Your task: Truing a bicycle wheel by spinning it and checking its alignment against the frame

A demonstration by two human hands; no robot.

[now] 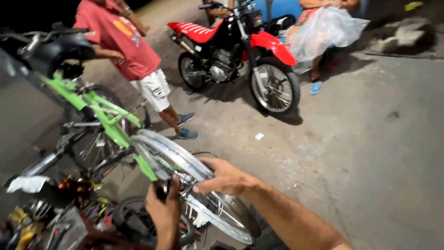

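Observation:
A bare silver bicycle wheel rim [162,147] with spokes sits in the fork of a green bicycle frame [104,113] at the lower middle. My right hand [224,177] lies over the rim's edge, fingers curled on it. Just left of it, my left hand [163,210] is closed around a small dark part at the wheel's hub; what it is I cannot tell. The bicycle's black saddle [62,48] is at the upper left.
A person in a red shirt and white shorts [138,60] stands beyond the bicycle. A red and black motorcycle [236,46] is parked behind, with a seated person holding a plastic bag [323,28]. A loose tyre [127,215] and cluttered tools [41,222] lie at lower left on concrete.

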